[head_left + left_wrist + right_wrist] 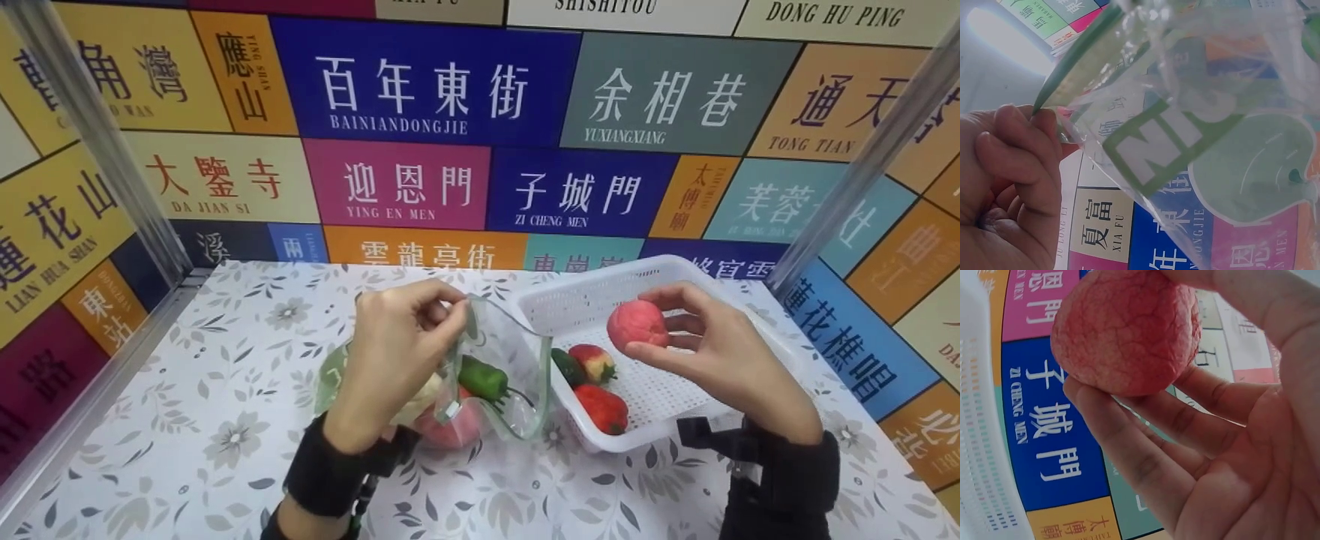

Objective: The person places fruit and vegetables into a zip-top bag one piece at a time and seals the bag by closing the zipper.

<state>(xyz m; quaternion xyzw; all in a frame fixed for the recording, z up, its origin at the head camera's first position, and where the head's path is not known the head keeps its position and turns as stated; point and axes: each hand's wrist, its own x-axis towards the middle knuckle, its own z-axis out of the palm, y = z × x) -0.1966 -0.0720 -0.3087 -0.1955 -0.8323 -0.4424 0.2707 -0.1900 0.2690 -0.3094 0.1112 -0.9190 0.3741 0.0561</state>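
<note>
My left hand (401, 352) pinches the rim of a clear plastic bag (536, 375) with green edging and a green print. In the left wrist view the fingers curl against the bag's green edge. Inside the bag are a green pepper (482, 379), a pinkish-red round item (450, 426) and something pale, partly hidden by the hand. My right hand (716, 349) holds a pinkish-red round fruit (636, 325) with wrinkled skin between thumb and fingertips, above a white plastic basket (697, 397). The right wrist view shows the fruit (1126, 332) close up, its exact kind unclear.
At the basket's left end lie a red-and-yellow fruit (592, 363), a wrinkled red item (602, 409) and a dark green item (568, 367). The basket stands right beside the bag on a flower-patterned tabletop (187, 405). Panels with printed characters (427, 82) rise behind.
</note>
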